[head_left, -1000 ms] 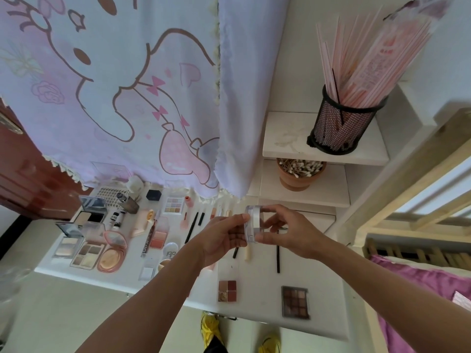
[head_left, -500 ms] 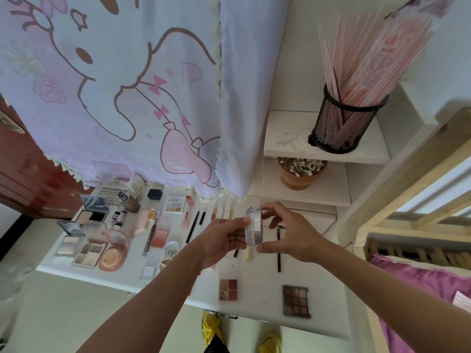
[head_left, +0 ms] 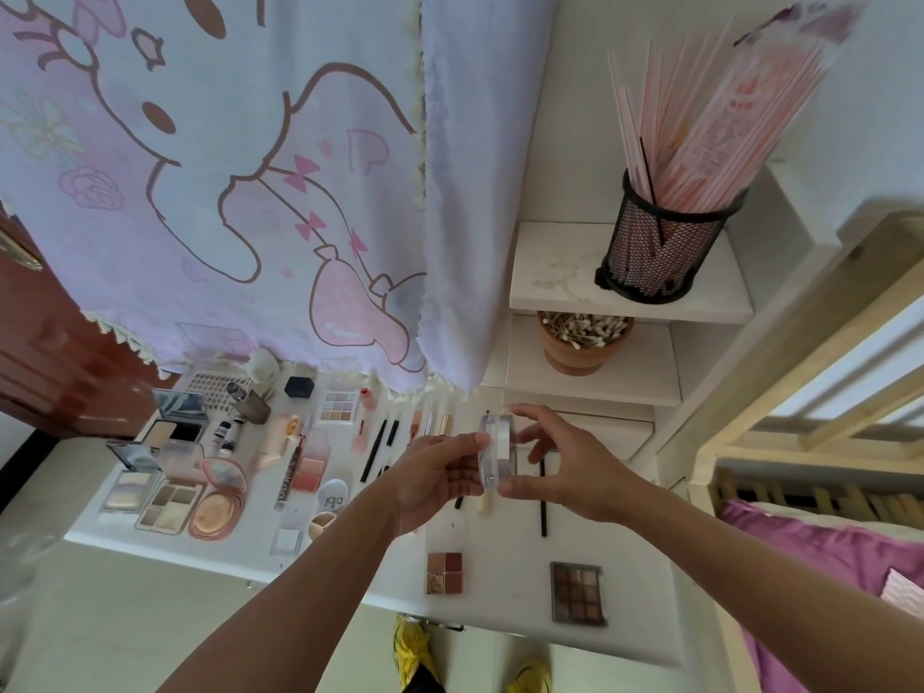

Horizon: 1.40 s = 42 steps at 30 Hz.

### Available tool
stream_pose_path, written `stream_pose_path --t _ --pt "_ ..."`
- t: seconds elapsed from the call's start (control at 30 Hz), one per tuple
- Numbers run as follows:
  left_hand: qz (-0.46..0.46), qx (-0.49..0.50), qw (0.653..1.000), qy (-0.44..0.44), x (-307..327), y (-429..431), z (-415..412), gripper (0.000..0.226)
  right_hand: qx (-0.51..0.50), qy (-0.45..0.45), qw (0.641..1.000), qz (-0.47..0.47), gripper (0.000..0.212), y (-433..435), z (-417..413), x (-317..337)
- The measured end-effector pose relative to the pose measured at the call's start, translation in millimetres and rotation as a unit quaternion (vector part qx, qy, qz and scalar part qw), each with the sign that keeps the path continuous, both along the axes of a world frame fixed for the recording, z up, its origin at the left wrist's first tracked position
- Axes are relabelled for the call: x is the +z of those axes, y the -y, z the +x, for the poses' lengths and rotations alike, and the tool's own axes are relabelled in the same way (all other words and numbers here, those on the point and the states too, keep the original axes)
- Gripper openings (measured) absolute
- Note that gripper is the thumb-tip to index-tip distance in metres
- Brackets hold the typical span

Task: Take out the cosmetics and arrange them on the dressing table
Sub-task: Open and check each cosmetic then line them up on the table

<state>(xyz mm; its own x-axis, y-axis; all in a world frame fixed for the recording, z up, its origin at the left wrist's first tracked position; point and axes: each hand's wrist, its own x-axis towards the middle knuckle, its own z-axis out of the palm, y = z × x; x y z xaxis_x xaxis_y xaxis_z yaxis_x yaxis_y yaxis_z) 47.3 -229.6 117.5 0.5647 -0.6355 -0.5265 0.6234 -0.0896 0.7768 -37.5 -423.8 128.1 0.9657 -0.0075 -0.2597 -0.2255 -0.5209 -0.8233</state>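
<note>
Both hands hold a small round clear jar (head_left: 495,450) on edge above the white dressing table (head_left: 505,600). My left hand (head_left: 435,480) grips its left face. My right hand (head_left: 565,467) pinches its right side between thumb and fingers. Below lie many cosmetics: a pink round compact (head_left: 217,500), open powder palettes (head_left: 170,505), a pale eyeshadow palette (head_left: 338,406), black pencils (head_left: 374,450), a small red-brown quad (head_left: 444,572) and a brown eyeshadow palette (head_left: 577,592).
A cartoon-print curtain (head_left: 240,182) hangs over the table's back. White corner shelves carry a black mesh holder of pink sticks (head_left: 655,242) and a pot of cotton swabs (head_left: 582,340). A wooden bed frame (head_left: 800,372) with pink bedding stands at right.
The jar has turned a little between my hands, and my right fingers have shifted their hold on its rim. Both hands stay in about the same place over the table.
</note>
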Motion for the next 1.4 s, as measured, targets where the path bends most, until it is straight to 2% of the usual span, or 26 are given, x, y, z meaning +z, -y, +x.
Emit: stream_pose_path --t 0.07,0.23,0.33,0.4,0.6,0.77,0.83,0.93,1.1,1.3,1.4 --pt "-0.001 0.000 1.000 0.001 0 0 0 0.050 -0.008 -0.005 1.000 -0.003 0.098 0 0 1" --pt "0.001 0.000 1.000 -0.001 -1 0 -2 0.044 0.002 0.015 1.000 -0.008 0.087 -1 -1 0" --pt "-0.004 0.000 1.000 -0.003 0 1 -2 0.041 0.014 0.007 1.000 -0.009 0.097 0 -1 0" --pt "-0.007 -0.005 1.000 0.000 0 0 -1 0.042 0.006 0.001 1.000 -0.005 0.103 -1 -1 1" --pt "-0.006 -0.006 1.000 -0.002 -1 -1 -2 0.043 0.002 0.029 0.999 -0.014 0.085 -3 -1 2" --pt "-0.011 -0.006 1.000 0.001 0 -1 0 0.051 -0.008 0.013 1.000 0.011 0.098 -4 0 4" --pt "-0.011 -0.006 1.000 0.001 0 -2 0 0.054 -0.016 0.012 1.000 0.015 0.094 -5 1 5" --pt "-0.013 -0.003 1.000 -0.004 -1 -3 -1 0.050 -0.001 0.035 0.999 -0.014 0.084 -6 1 5" --pt "-0.018 -0.002 1.000 -0.009 -1 -5 -1 0.053 -0.003 0.021 1.000 -0.018 0.098 -7 -1 6" --pt "-0.020 -0.003 1.000 -0.010 0 -9 -2 0.052 0.007 0.045 0.998 -0.051 0.089 -11 0 9" --pt "-0.028 0.002 0.999 -0.019 0 -10 -3 0.046 0.015 0.042 0.997 -0.061 0.096 -12 0 7"
